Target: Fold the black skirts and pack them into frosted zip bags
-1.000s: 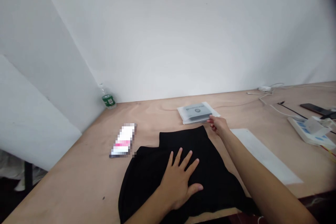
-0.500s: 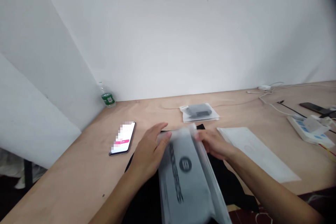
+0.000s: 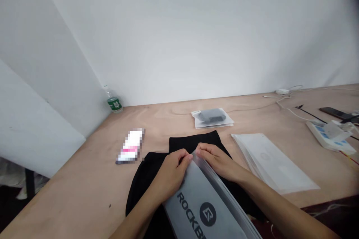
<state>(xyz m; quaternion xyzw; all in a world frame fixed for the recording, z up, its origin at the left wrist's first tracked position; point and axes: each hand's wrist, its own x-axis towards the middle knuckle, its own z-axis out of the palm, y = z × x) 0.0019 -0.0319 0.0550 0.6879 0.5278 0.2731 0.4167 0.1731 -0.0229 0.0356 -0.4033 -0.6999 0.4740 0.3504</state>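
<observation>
A frosted plastic packaging bag (image 3: 206, 203) with black lettering and a round logo lies tilted over a black folded garment (image 3: 157, 179) on the wooden table (image 3: 84, 194). My left hand (image 3: 172, 173) pinches the bag's far edge from the left. My right hand (image 3: 217, 160) pinches the same edge from the right, thumbs close together. Both hands rest above the garment's upper part.
A phone (image 3: 131, 146) lies left of the garment. A packed bag with a dark item (image 3: 211, 117) sits behind it, a stack of flat white bags (image 3: 270, 162) to the right. A water bottle (image 3: 113, 101) stands in the corner. Cables, a power strip (image 3: 329, 136) and another phone (image 3: 335, 112) lie far right.
My right hand took a bag from the pile at the back and brought it over the garment. My left hand left the cloth and now grips the bag's edge too.
</observation>
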